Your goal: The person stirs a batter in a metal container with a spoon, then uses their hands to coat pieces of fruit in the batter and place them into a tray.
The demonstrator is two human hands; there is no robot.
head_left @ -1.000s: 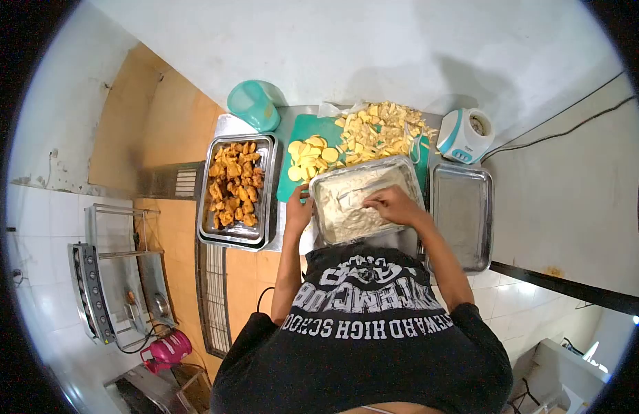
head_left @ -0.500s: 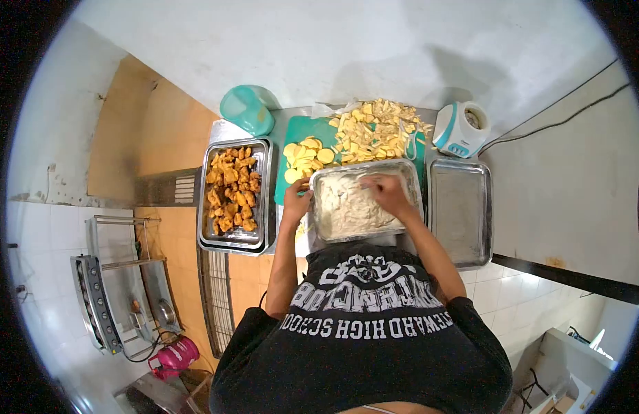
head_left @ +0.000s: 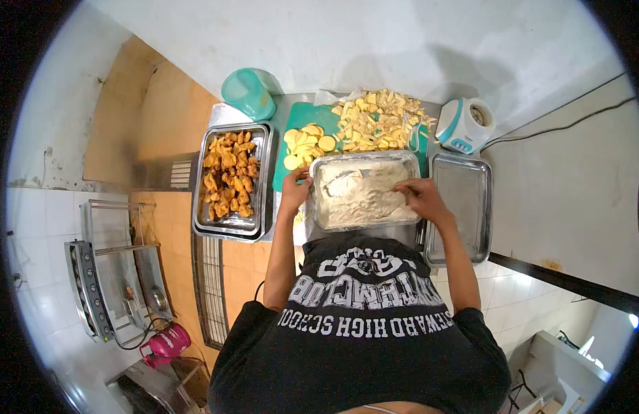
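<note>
A metal tray filled with pale flour or batter-like mix lies in front of my body. My left hand grips its left rim, with the thumb at the inner edge. Over the tray's right side is my right hand, its fingers drawn together at the surface of the mix; whatever they hold is hidden. A bare metal patch shows in the mix at the upper left. Behind the tray, round yellow slices and a heap of cut yellow strips lie on a green cutting board.
Browned fried pieces fill a metal tray on the left. A green plastic container stands behind it. To the right are another metal tray and a white-and-teal appliance against the wall, with a cable.
My right hand has moved right across the tray, from its upper middle to its right side. A bare patch has appeared in the mix. My left hand stays on the rim.
</note>
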